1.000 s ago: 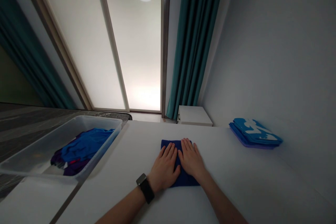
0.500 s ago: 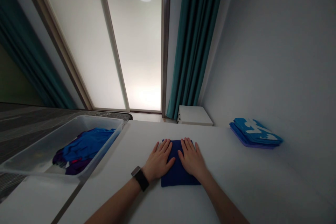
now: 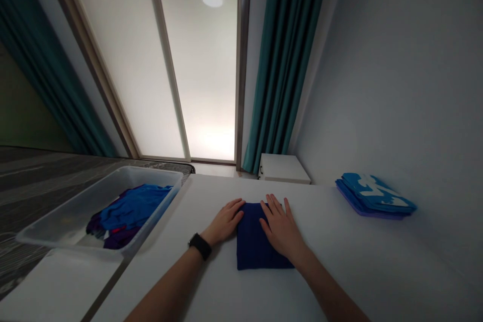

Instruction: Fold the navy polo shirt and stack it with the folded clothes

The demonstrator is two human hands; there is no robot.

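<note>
A dark blue piece of folded fabric (image 3: pixel 253 246), squarish and flat, lies on the white table in front of me. What kind of garment it is, the folds do not show. My right hand (image 3: pixel 281 229) rests flat over its right half, fingers spread. At the far left corner of the fabric is my left hand (image 3: pixel 225 221), its fingertips and thumb along the edge and the fingers loosely bent but not closed. A dark-banded watch (image 3: pixel 199 246) sits on my left wrist.
A translucent plastic bin (image 3: pixel 151 226) holding crumpled blue and purple clothes (image 3: pixel 132 209) stands at left. By the wall at right sits a stack of folded blue clothes (image 3: pixel 373 193). Beyond the far edge of the table (image 3: pixel 211 287) is a white cabinet (image 3: pixel 285 168).
My left hand has slid off the fabric's top to its left edge. The right hand stays on the fabric. The whole view has shifted slightly.
</note>
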